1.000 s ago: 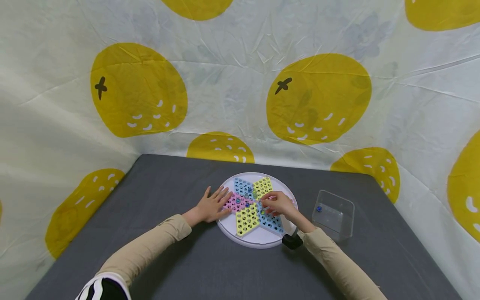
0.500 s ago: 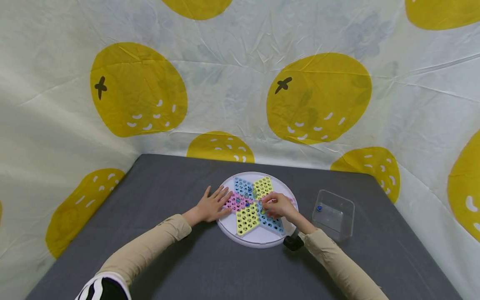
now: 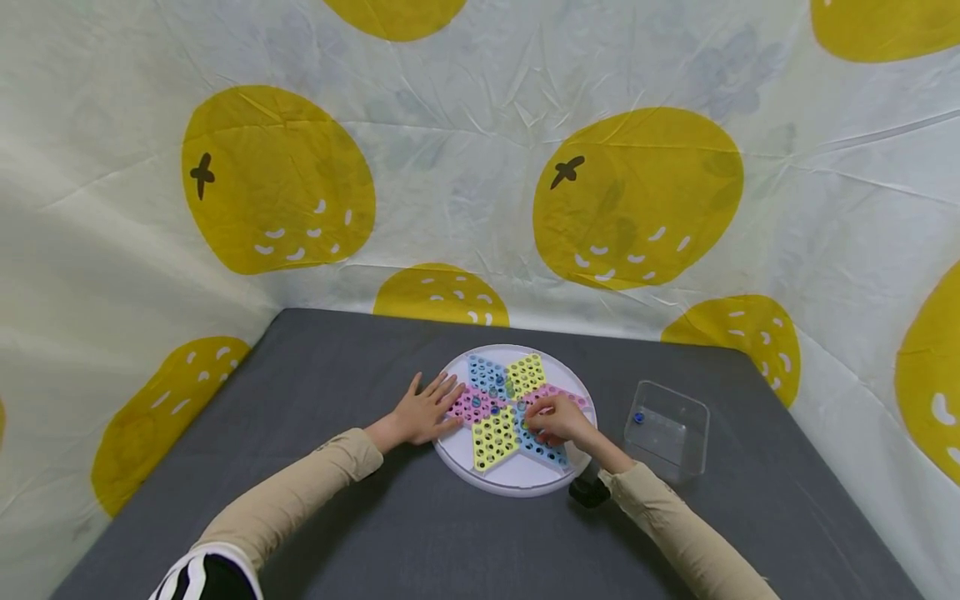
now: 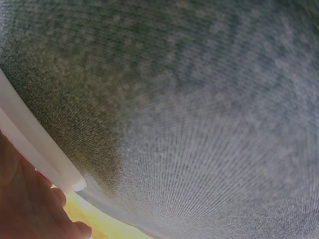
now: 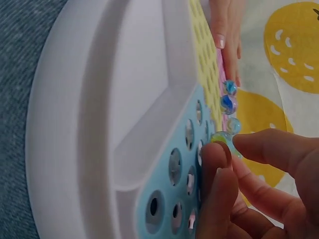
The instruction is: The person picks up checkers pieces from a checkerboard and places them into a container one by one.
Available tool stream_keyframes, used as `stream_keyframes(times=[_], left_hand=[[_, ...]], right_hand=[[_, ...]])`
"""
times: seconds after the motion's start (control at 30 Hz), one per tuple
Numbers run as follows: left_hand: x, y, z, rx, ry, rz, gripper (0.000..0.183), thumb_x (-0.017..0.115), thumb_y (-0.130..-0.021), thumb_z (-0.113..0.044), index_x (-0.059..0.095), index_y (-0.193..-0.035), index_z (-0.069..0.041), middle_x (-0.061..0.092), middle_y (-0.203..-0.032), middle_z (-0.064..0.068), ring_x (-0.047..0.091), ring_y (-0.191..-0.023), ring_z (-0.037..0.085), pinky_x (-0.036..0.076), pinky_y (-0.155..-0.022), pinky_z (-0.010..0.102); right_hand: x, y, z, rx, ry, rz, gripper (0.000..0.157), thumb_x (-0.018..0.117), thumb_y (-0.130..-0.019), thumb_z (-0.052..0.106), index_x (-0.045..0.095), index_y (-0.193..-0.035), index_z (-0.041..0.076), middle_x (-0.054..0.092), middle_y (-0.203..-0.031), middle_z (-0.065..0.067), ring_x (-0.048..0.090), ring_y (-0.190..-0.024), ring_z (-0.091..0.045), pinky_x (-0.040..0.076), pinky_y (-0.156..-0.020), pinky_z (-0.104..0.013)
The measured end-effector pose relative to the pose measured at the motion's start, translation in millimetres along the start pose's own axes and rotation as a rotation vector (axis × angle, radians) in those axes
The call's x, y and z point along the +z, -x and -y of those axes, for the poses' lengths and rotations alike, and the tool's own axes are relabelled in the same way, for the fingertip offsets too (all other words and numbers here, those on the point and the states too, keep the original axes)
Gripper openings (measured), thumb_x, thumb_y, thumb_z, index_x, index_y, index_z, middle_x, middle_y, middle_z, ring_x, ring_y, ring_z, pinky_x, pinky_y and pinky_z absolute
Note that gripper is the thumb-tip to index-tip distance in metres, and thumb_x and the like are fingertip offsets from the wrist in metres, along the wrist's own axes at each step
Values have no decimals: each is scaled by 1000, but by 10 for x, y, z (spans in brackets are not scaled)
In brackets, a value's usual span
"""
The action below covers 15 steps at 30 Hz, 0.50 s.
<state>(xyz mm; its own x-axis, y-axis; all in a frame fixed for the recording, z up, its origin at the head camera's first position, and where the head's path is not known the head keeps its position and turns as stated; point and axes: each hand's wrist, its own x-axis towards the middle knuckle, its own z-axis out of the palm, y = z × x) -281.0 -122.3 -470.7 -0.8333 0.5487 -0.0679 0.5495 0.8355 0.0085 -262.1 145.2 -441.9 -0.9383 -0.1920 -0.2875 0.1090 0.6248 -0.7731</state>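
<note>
A round white Chinese checkers board [image 3: 517, 483] lies on the table, its star in pink, yellow and blue sections full of holes. My left hand [image 3: 423, 412] rests on the board's left rim, fingers straight and spread; the left wrist view shows part of that hand [image 4: 35, 204] at the rim. Over the near right blue section [image 3: 551, 454], my right hand [image 3: 558, 419] pinches a yellow-green marble [image 5: 219, 138] between thumb and fingertips, close over the holes. Several blue-toned marbles sit around the middle of the star, among them a swirled blue one [image 5: 229, 104] just beyond the pinched one.
A clear plastic box [image 3: 678, 446] stands right of the board with a dark blue marble [image 3: 638, 417] inside. The dark grey table cloth [image 3: 360, 533] surrounds the board. A white curtain [image 3: 450, 200] with large yellow fruit prints hangs behind the table.
My right hand has shifted slightly toward the near side over the blue section, uncovering more of the pink section at the right. The left hand stays in place.
</note>
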Motion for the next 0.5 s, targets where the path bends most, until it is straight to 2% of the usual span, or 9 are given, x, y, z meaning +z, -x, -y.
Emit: stream_keyframes(times=[0.2, 0.37, 0.5], left_hand=[[70, -31, 31, -5, -42, 2, 66, 25, -90, -58, 11, -145, -24, 12, -151, 0, 7, -140, 20, 7, -107, 55], [46, -20, 19, -4, -6, -5, 65, 29, -91, -56, 15, -144, -22, 14, -151, 2, 8, -140, 22, 6, -107, 56], [21, -9, 5, -8, -16, 7, 64, 29, -91, -54, 15, -144, -21, 14, -151, 2, 8, -140, 22, 5, -107, 55]], right_hand=[[24, 16, 9, 3, 27, -16, 16, 67, -77, 17, 65, -90, 7, 63, -63, -2, 54, -49, -8, 43, -43, -21], [25, 15, 8, -27, 42, -22, 17, 69, -76, 16, 66, -89, 7, 60, -57, -2, 52, -45, -9, 42, -42, -22], [28, 18, 7, -42, 41, -22, 18, 69, -76, 16, 65, -90, 6, 60, -58, -4, 53, -45, -10, 43, -43, -23]])
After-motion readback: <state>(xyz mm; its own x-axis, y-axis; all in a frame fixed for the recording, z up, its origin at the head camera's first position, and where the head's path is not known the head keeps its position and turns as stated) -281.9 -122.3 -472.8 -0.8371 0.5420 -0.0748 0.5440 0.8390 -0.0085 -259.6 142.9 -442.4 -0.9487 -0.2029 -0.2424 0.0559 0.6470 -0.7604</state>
